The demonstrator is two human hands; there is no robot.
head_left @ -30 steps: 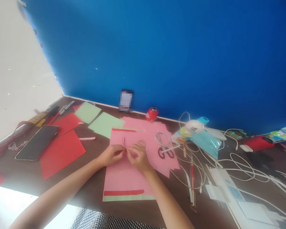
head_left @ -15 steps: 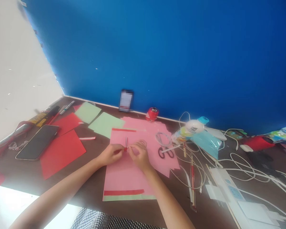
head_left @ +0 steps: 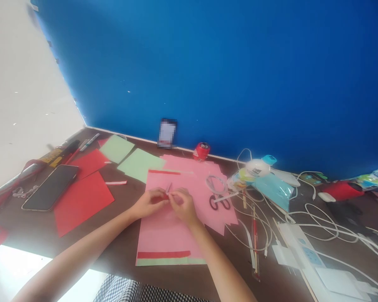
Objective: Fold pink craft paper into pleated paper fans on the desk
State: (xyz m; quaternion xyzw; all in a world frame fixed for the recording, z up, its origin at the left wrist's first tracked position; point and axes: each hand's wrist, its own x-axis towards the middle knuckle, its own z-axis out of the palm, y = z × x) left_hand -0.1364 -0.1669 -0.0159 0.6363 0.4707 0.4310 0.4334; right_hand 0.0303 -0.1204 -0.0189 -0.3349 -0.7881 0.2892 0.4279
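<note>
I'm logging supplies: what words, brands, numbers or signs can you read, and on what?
None can be read for certain.
White bottle with blue cap: label too blurred.
Bottle at far right: label too blurred.
Yellow-and-black item at left: possible lettering, too blurred.
Dark-framed item by the wall: front pixelated.

Clock from view centre. 12: blue wall panel [head_left: 208,63]. 9: smartphone [head_left: 52,188], lying screen dark. 3, close in: red container [head_left: 201,152], near the wall. Between 3 and 4: blue-capped bottle [head_left: 249,174], teal packet [head_left: 274,191] farther out. 4: white power strip [head_left: 303,244], cables [head_left: 334,228] looping just beyond.
</note>
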